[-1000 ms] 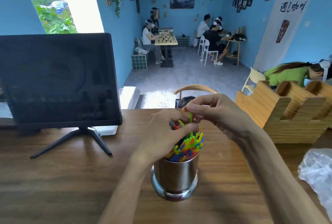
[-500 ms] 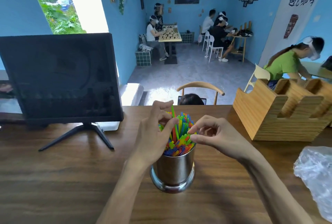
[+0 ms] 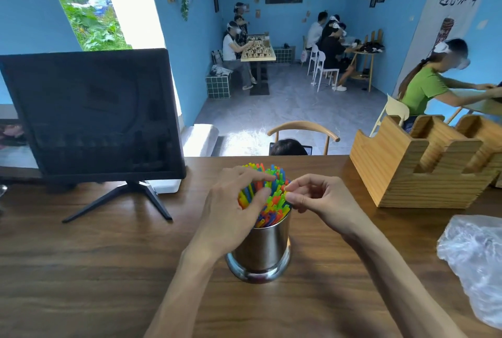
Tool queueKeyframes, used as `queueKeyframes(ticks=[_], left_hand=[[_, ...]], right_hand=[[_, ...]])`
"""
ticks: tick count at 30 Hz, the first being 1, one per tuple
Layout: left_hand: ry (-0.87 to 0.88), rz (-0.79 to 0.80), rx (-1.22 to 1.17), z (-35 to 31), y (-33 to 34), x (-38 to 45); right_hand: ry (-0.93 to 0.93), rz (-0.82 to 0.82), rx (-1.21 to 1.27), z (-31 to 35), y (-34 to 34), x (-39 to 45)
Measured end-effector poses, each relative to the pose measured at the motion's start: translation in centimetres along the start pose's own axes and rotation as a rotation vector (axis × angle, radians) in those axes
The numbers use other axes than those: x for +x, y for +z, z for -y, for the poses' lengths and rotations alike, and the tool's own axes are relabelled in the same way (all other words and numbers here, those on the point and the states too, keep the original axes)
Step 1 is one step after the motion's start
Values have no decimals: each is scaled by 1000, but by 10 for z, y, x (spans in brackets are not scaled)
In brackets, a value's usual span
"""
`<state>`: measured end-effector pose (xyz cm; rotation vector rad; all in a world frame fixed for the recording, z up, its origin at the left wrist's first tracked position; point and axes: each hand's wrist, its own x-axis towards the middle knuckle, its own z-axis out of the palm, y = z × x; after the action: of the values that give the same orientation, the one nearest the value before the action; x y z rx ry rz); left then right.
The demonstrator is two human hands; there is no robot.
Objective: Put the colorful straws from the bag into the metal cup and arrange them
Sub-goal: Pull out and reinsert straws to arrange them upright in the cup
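Note:
A shiny metal cup (image 3: 262, 250) stands on the wooden table in front of me, packed with colorful straws (image 3: 273, 202) that fan out above its rim. My left hand (image 3: 231, 207) wraps the left side of the bundle, fingers and thumb curled round the straws. My right hand (image 3: 320, 199) is at the bundle's right edge and pinches straw tips between thumb and forefinger. A crumpled clear plastic bag (image 3: 474, 259) lies at the table's right edge.
A dark monitor (image 3: 89, 115) on a tripod stand sits at the back left of the table (image 3: 81, 269). A wooden slotted holder (image 3: 423, 169) stands at the back right. A chair back (image 3: 303, 128) and seated people lie beyond the far edge.
The raised green straw has gone down into the bundle. My left hand has closed round the straws' left side, and my right hand has moved in to pinch the right edge.

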<state>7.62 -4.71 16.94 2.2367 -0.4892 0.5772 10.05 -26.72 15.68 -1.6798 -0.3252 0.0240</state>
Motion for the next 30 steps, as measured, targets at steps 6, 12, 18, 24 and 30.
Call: queueKeyframes(ticks=[6, 12, 18, 24, 30], left_hand=[[36, 48, 40, 2, 5, -11], [-24, 35, -21, 4, 5, -12], [-62, 66, -45, 6, 7, -15], [-64, 86, -27, 1, 7, -16], [-105, 112, -27, -2, 5, -17]], right_hand=[[9, -22, 94, -9, 3, -6], [14, -46, 188, -14, 3, -16], [-16, -144, 200, -18, 6, -19], [-80, -37, 35, -10, 6, -20], [-111, 46, -121, -3, 3, -17]])
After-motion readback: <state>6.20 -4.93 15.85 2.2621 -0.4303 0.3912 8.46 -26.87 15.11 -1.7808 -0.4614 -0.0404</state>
